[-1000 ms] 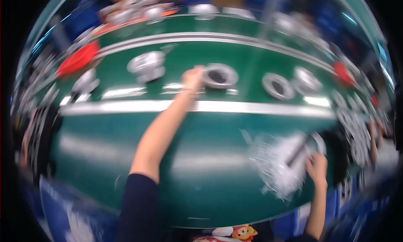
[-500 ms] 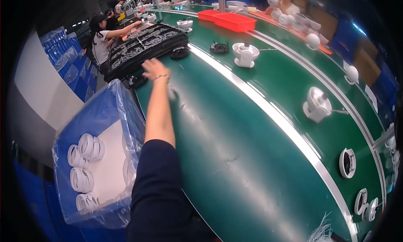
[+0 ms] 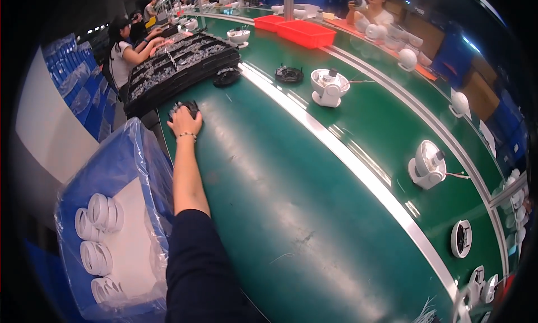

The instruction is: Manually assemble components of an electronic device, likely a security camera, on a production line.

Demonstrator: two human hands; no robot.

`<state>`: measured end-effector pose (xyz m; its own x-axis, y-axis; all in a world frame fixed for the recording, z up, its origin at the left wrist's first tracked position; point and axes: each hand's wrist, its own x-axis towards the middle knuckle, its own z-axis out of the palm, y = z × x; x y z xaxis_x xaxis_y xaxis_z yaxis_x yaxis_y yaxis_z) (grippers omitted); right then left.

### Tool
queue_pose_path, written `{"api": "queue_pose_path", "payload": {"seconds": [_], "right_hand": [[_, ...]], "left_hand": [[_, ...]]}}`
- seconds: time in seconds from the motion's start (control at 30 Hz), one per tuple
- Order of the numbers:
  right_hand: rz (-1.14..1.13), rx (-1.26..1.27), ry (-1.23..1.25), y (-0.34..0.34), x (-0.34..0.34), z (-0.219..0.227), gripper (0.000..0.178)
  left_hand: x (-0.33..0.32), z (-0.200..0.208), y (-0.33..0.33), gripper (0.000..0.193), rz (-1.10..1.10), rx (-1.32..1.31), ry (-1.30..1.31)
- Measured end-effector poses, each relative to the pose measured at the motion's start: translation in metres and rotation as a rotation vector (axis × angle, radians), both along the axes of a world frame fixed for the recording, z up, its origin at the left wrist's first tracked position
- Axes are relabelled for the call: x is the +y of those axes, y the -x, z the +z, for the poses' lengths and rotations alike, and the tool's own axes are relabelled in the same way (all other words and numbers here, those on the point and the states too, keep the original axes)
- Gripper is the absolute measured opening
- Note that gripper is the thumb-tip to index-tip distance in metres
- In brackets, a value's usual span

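Note:
My left hand [image 3: 185, 123] reaches far out over the green table, its fingers curled down onto a black round plastic part [image 3: 192, 107] beside the table's left edge. The hand covers much of that part. Just beyond lies a big black tray [image 3: 185, 65] filled with small clear-grey pieces. A second black part [image 3: 227, 77] rests against the tray's near right corner. My right hand is not in view.
A plastic-lined blue bin [image 3: 67, 211] with white rings [image 3: 96, 258] stands left. On the belt are a black ring-shaped part [image 3: 288, 74], white housings [image 3: 329, 87] and red trays [image 3: 305, 34]. Co-workers sit at the far left [image 3: 120, 59] and far right [image 3: 378, 12].
My left hand has moved left and down from above the table onto the black part and closed on it. The view has shifted slightly, and a white housing has travelled along the belt.

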<state>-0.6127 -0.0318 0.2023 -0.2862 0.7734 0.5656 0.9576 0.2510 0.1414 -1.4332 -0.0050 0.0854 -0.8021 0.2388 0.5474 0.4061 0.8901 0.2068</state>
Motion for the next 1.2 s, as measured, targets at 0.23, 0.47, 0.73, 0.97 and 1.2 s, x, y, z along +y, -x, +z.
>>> {"api": "queue_pose_path", "payload": {"seconds": [0.23,0.47,0.73,0.97,1.2], "right_hand": [[0.658,0.146,0.585,0.104,0.003,-0.032,0.035],[0.829,0.15,0.551,0.082,-0.012,-0.066,0.041],[0.556,0.237,0.406,0.049,-0.031,-0.069,0.054],[0.553,0.244,0.57,0.079,-0.042,-0.082,0.048],[0.511,0.144,0.653,0.057,-0.024,-0.067,0.026]], "left_hand": [[0.128,-0.001,-0.149,0.047,-0.353,0.053,-0.116],[0.123,0.019,-0.38,0.035,-0.841,0.057,0.222],[0.079,0.061,-0.465,0.026,-1.401,-0.053,0.046],[0.107,0.028,-0.458,0.049,-1.665,-0.591,0.299],[0.083,0.015,-0.478,0.028,-1.278,-1.341,-0.154]]}}
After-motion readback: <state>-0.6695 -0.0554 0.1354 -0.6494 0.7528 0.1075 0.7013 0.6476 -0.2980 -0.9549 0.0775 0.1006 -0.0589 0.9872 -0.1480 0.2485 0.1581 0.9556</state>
